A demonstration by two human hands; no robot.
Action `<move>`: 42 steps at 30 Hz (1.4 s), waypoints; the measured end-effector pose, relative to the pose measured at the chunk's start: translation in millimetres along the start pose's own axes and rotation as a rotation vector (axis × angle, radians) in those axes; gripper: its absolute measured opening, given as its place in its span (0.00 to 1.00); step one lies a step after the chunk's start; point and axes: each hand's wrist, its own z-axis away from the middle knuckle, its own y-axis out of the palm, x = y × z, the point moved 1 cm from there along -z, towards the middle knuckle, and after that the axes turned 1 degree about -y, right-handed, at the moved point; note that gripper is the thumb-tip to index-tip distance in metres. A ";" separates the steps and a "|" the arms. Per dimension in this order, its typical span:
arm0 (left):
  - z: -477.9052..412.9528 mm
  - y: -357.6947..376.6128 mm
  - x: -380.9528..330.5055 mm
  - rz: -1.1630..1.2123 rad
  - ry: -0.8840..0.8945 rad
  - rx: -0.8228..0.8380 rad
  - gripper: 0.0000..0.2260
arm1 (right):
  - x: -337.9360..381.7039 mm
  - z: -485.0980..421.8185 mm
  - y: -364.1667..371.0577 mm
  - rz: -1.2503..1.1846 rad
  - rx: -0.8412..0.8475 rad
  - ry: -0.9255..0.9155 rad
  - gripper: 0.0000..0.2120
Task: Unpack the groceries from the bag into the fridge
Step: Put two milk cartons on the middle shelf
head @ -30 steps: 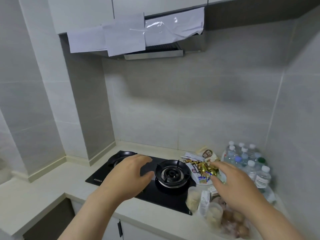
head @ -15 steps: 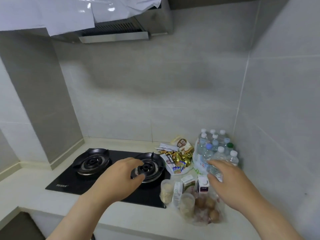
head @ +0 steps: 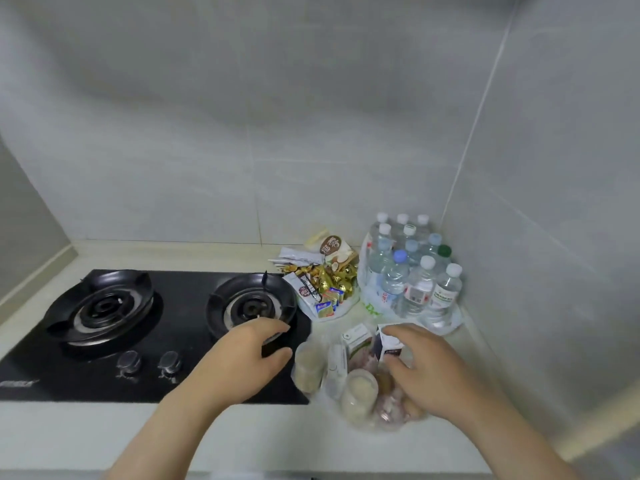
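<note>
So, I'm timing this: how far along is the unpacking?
Done: nothing visibly; the bag is full of cartons and cups. In hand: the right hand is at the dark carton, grip unclear; the left hand hovers empty. Left: everything; no fridge is in view.

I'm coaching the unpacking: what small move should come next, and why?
Probably close the right hand on the dark-and-white carton and lift it from the clear bag: its thumb and forefinger flank it, grip unclear, and the left hand hovers free.
</note>
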 end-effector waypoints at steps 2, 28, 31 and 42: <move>-17.0 8.3 13.3 0.016 0.011 0.032 0.20 | -3.9 -12.1 13.2 -0.006 0.046 0.035 0.18; -105.4 85.0 60.2 0.110 0.127 0.237 0.22 | -66.1 -50.8 57.0 0.021 0.125 0.223 0.19; -111.7 93.8 48.7 0.105 0.131 0.258 0.23 | -75.8 -56.8 53.2 0.015 0.120 0.215 0.19; -127.9 124.4 21.5 -0.066 0.140 0.284 0.32 | -106.1 -106.1 48.6 0.047 0.216 0.076 0.21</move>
